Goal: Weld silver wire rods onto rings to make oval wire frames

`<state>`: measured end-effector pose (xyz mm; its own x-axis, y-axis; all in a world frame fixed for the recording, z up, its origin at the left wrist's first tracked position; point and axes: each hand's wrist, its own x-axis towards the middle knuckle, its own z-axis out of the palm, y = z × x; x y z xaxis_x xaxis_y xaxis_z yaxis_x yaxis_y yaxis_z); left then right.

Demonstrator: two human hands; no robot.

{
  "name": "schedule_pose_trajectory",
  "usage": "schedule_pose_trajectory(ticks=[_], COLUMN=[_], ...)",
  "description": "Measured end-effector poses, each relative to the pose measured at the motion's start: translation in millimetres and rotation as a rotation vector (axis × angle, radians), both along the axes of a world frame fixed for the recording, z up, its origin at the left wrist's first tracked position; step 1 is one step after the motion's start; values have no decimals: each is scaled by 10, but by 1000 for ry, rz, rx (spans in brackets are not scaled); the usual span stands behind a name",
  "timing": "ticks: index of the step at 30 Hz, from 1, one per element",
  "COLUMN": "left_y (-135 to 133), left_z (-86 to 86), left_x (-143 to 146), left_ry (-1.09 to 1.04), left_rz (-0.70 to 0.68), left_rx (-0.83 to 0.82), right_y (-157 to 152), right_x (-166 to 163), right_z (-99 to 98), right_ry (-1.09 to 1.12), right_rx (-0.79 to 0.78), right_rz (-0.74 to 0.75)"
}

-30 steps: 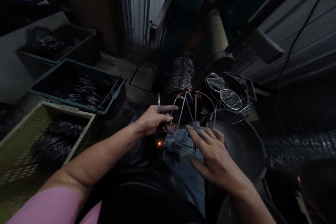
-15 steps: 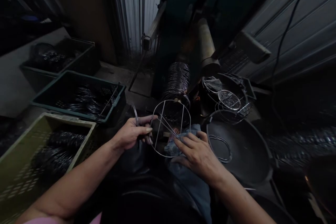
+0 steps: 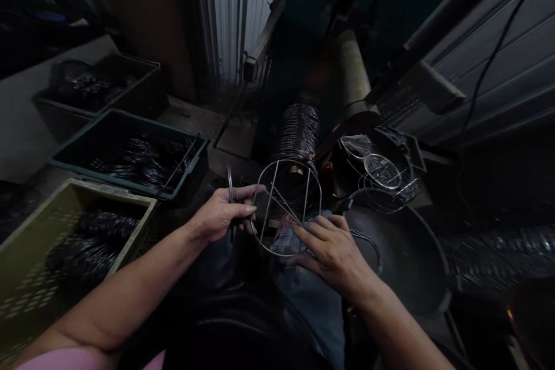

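A round wire frame [image 3: 287, 207] with straight cross wires stands upright between my hands, over a piece of blue cloth [image 3: 289, 235] on my lap. My left hand [image 3: 221, 215] pinches the frame's left rim and has small wire rings [image 3: 229, 184] hooked over its fingers. My right hand [image 3: 330, 246] rests on the cloth with its fingers spread, touching the frame's lower right rim. Just behind the frame stands a stack of dark wire rings [image 3: 298, 130] on a spindle.
Crates [image 3: 147, 185] with dark wire rings stand to the left, the nearest one yellow-green [image 3: 130, 199]. A wide dark pan [image 3: 407, 248] lies to the right with a loose ring in it. Behind it is a tub of wire pieces [image 3: 381, 170]. A machine arm [image 3: 353, 78] rises at the back.
A second ago the wire frame was edge-on and tipped away; it has been turned to face me. My right hand slid down to its lower rim. My view shifted slightly.
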<state>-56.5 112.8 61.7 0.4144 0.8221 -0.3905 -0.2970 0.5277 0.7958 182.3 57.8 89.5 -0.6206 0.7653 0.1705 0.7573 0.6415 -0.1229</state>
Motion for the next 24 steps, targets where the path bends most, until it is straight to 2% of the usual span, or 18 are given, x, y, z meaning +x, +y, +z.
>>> schedule_pose_trajectory(ticks=[6, 11, 18, 21, 24], left_y=[86, 162, 147, 129, 93], left_z=[44, 97, 110, 80, -29], left_x=[40, 79, 92, 90, 65], left_ry=[-10, -13, -45, -95, -215], left_rz=[24, -10, -8, 29, 83], left_rx=[-15, -6, -17, -46, -122], right_y=[114, 218, 252, 179, 111], right_x=[40, 96, 121, 141, 87], right_z=[63, 147, 200, 294, 457], right_ry=[-23, -12, 23, 2, 30], right_rx=[-28, -68, -62, -52, 3], right_rz=[14, 37, 55, 47, 37])
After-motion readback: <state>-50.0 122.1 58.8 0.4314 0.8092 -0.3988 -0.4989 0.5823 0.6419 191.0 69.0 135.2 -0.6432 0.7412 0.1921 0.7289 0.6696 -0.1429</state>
